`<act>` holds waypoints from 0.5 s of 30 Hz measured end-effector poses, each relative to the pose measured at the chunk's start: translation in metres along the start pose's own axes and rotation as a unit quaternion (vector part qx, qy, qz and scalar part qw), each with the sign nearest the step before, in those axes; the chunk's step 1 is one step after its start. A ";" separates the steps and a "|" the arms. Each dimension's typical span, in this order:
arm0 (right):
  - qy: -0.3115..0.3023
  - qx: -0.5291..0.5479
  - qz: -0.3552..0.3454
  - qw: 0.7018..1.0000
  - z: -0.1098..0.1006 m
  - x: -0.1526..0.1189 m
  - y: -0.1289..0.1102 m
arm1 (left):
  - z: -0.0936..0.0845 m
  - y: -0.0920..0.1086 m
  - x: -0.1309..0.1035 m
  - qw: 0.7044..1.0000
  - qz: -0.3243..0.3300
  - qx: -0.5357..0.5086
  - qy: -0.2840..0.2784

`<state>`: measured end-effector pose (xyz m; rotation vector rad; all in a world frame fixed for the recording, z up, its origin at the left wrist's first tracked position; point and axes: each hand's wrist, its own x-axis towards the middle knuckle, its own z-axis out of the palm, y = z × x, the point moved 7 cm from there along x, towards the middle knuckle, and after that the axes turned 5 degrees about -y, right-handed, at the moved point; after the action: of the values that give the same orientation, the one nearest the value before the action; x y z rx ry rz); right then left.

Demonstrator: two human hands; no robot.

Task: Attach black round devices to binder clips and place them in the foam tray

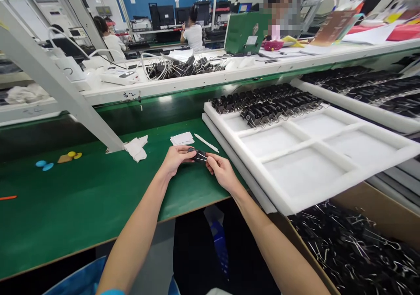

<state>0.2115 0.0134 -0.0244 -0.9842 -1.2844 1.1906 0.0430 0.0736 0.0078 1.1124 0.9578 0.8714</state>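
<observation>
A black binder clip with silver wire handles is held between my two hands above the green tabletop. My left hand pinches its black body at the left end. At the other end, the fingers of my right hand close on the wire handles. Just beyond my hands lie a small stack of white paper slips and a white pen-like stick. To their left is a crumpled white cloth or tissue.
On the right, a white foam tray holds rows of black binder clips at its far end. Below it stands a cardboard box of loose clips. A slanted metal post meets the table at left. Blue and yellow discs lie further left.
</observation>
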 end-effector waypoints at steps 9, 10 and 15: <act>-0.066 0.006 0.107 0.992 0.003 -0.066 -0.036 | 0.003 0.012 -0.003 0.999 0.038 -0.012 -0.019; -0.119 -0.016 0.136 0.983 -0.003 -0.094 -0.048 | 0.002 0.015 -0.004 0.998 0.047 -0.029 -0.015; -0.234 -0.126 0.309 0.913 -0.107 -0.234 -0.077 | 0.000 0.022 -0.007 0.992 0.059 -0.107 0.006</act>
<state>0.3437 -0.2183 0.0048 -1.4160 -1.5838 1.8624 0.0388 0.0721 0.0309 0.9874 0.7934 1.0536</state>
